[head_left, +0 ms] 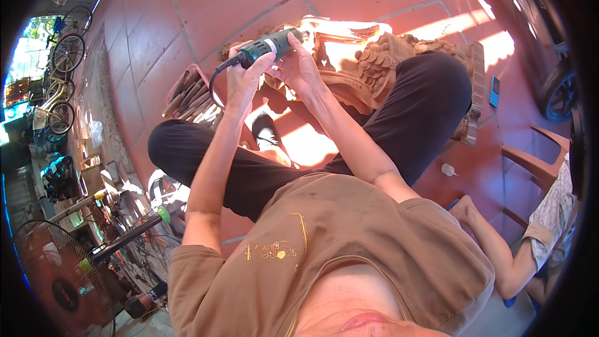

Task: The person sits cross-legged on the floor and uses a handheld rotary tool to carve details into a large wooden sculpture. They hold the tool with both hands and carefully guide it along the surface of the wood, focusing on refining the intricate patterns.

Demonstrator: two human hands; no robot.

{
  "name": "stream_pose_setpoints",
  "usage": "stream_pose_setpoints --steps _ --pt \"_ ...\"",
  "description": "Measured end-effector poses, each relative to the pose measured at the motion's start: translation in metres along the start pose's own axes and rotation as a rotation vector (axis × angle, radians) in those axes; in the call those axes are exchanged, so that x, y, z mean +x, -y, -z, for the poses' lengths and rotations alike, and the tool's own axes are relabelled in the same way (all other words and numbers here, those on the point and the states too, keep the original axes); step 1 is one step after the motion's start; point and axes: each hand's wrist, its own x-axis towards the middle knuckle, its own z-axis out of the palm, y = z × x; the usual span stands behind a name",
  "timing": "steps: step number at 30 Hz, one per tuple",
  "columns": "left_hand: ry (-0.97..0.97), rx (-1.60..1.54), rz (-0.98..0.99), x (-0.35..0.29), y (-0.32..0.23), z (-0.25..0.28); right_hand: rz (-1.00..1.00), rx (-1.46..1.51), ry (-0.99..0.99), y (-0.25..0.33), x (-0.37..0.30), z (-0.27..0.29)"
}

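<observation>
A fan (pixel 65 290) and parked bicycles (pixel 67 54) mark the far left of a red-tiled workspace, with a bundle of hand tools (pixel 186 95) on the floor near the seated worker's left knee. The left hand (pixel 245 79) grasps the rear of a green power tool (pixel 254 52), its cord (pixel 213 85) looping beside that wrist; the right hand (pixel 304 73) grips the front end, whose tip cannot be made out. Steady work would seem to call for both hands firm, fingers behind any spinning part and the cord held aside. The tool is raised near the left end of a carved wood piece (pixel 376 62), whose ridged edge runs right past the worker's right knee. Room to move looks widest over the tiles (pixel 206 1) beyond the hands; rightward, a chair (pixel 530 161) and another person's leg (pixel 518 268) limit it.
</observation>
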Motion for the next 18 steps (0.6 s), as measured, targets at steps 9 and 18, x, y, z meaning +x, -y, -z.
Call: stream_pose_setpoints --steps 9,18 --pt "0.126 0.143 0.076 0.019 -0.023 0.012 -0.022 0.035 0.02 0.001 -0.003 -0.003" --pt "0.064 0.179 -0.032 0.014 -0.016 -0.002 0.011 0.021 0.05 0.006 0.003 0.0"
